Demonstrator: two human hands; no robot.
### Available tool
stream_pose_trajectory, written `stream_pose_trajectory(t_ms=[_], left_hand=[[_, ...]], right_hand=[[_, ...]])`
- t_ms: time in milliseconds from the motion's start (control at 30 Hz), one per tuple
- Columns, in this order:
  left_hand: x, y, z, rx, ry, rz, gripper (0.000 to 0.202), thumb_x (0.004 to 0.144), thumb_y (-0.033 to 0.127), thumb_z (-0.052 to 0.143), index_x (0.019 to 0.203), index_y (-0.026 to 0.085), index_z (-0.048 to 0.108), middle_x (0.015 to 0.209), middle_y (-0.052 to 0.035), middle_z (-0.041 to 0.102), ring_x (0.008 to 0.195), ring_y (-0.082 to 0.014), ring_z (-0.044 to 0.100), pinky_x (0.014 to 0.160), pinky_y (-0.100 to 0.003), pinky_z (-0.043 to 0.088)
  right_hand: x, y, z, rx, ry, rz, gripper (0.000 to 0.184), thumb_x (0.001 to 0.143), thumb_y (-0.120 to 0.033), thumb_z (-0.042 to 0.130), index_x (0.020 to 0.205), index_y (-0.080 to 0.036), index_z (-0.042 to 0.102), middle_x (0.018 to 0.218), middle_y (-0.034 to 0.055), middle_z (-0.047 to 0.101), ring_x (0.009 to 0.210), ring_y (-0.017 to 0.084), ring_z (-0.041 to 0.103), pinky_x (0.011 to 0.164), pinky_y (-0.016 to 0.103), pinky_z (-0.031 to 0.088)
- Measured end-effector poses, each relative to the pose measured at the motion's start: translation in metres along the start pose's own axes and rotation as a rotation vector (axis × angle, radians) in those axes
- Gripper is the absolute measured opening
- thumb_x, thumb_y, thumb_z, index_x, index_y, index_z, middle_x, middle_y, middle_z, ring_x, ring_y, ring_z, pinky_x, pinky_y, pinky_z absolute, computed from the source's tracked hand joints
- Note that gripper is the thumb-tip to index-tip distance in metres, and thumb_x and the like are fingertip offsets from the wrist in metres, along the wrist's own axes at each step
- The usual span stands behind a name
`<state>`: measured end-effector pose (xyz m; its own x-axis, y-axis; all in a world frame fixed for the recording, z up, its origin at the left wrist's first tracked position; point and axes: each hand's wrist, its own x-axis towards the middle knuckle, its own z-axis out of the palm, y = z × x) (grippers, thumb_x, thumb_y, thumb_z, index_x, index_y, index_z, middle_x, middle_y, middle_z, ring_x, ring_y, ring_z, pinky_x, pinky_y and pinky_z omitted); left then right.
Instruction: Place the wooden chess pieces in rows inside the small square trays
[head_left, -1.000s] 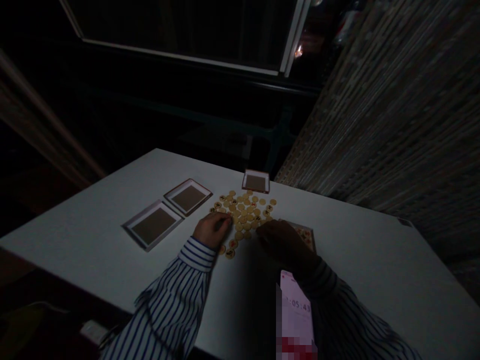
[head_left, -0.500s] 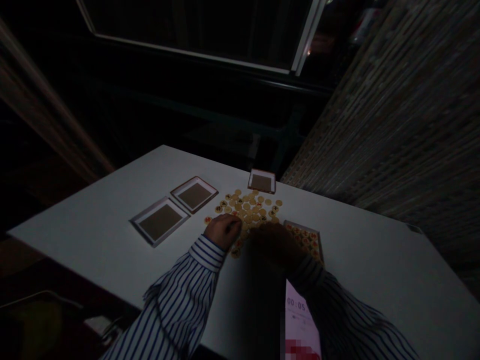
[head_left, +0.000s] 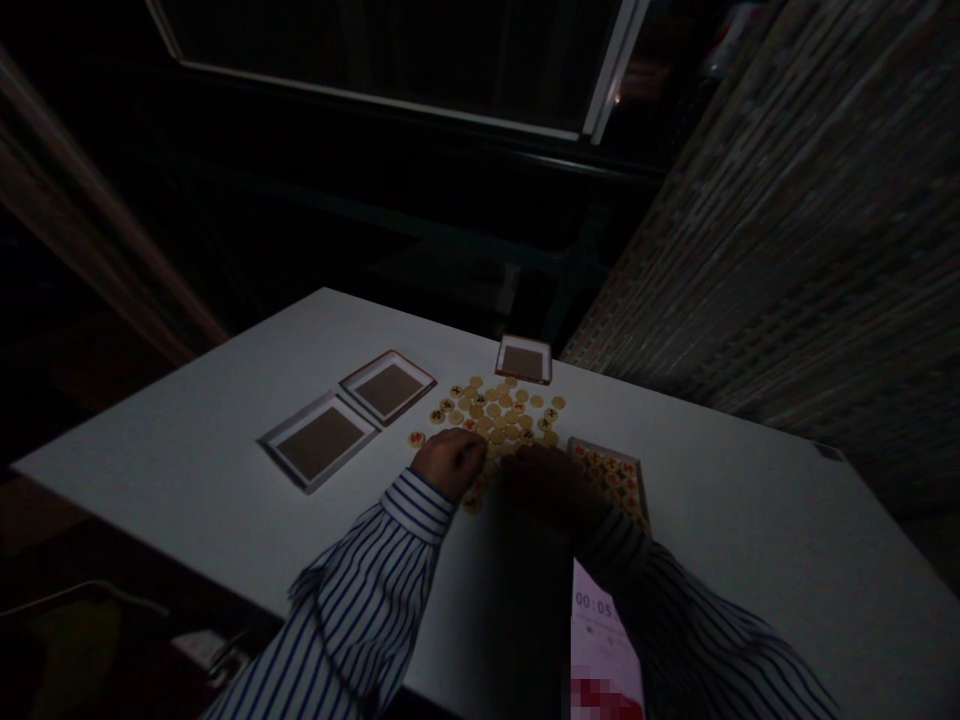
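Observation:
Round wooden Chinese chess pieces (head_left: 498, 410) lie in a loose spread on the white table; some show red or black characters, others are plain side up. At the near-left edge of the spread, my left hand (head_left: 448, 463) is closed with its fingers curled; anything inside is hidden. Opposite it, my right hand (head_left: 551, 487) is in deep shadow, its fingers bent together low over the near pieces. What it grips, if anything, cannot be made out. Beside my right hand, a shallow tray (head_left: 640, 482) holds rows of red-marked pieces, partly covered by the hand and wrist.
Two shallow trays with brown bottoms, a near-left tray (head_left: 279, 462) and a farther tray (head_left: 430, 384), sit left of the pieces. Another small tray (head_left: 550, 372) stands at the far table edge. A lit phone screen (head_left: 600, 640) shows a timer under my right forearm. A string curtain (head_left: 787, 230) hangs to the right.
Both hands stay in nearly the same place, with only slight finger movement. The trays and most of the spread pieces look unchanged; the view has shifted very slightly.

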<state>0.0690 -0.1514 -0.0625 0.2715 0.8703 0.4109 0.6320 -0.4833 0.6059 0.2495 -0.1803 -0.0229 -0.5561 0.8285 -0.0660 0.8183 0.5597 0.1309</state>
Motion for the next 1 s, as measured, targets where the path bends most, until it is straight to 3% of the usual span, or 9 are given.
stream_pose_trajectory(t_ms=[400,533,767,900,1000], left_hand=[[-0.002,0.006,0.002,-0.024,-0.003,0.052,0.017,0.079,0.023,0.051,0.086,0.018,0.066,0.083,-0.006,0.069,0.079,-0.0169,0.063,0.074,-0.031,0.05],[-0.003,0.008,0.002,-0.055,-0.004,0.085,0.017,0.08,0.025,0.051,0.089,0.018,0.065,0.086,-0.0059,0.069,0.082,-0.0172,0.063,0.075,-0.031,0.05],[-0.005,0.013,0.003,-0.119,0.01,0.139,0.024,0.073,0.024,0.061,0.096,0.018,0.062,0.092,-0.007,0.068,0.086,-0.0188,0.063,0.078,-0.033,0.051],[-0.006,0.015,0.002,-0.14,0.043,0.164,0.026,0.072,0.023,0.061,0.098,0.018,0.061,0.093,-0.0069,0.068,0.087,-0.0184,0.063,0.079,-0.033,0.051],[-0.006,0.016,0.002,-0.15,0.051,0.166,0.025,0.073,0.024,0.061,0.098,0.019,0.061,0.093,-0.007,0.068,0.087,-0.0179,0.063,0.079,-0.033,0.05]], right_hand=[[-0.005,0.01,-0.009,0.175,0.041,0.011,0.016,0.086,-0.021,0.044,0.09,-0.016,0.058,0.086,0.0079,0.062,0.079,0.017,0.056,0.067,0.027,0.038],[-0.006,0.012,-0.007,0.449,0.171,0.033,0.016,0.086,-0.019,0.043,0.083,-0.017,0.059,0.081,0.0044,0.063,0.073,0.013,0.057,0.064,0.024,0.04],[-0.007,0.016,-0.002,0.971,0.365,-0.046,0.015,0.082,-0.024,0.051,0.093,-0.019,0.06,0.084,0.0042,0.065,0.075,0.014,0.059,0.068,0.026,0.047],[-0.008,0.017,-0.009,1.167,0.367,-0.05,0.019,0.081,-0.033,0.055,0.092,-0.019,0.06,0.085,0.0055,0.065,0.078,0.015,0.06,0.069,0.027,0.048],[-0.009,0.016,-0.014,1.253,0.292,-0.011,0.022,0.081,-0.037,0.056,0.088,-0.018,0.062,0.078,0.0042,0.063,0.072,0.014,0.058,0.065,0.026,0.048]])
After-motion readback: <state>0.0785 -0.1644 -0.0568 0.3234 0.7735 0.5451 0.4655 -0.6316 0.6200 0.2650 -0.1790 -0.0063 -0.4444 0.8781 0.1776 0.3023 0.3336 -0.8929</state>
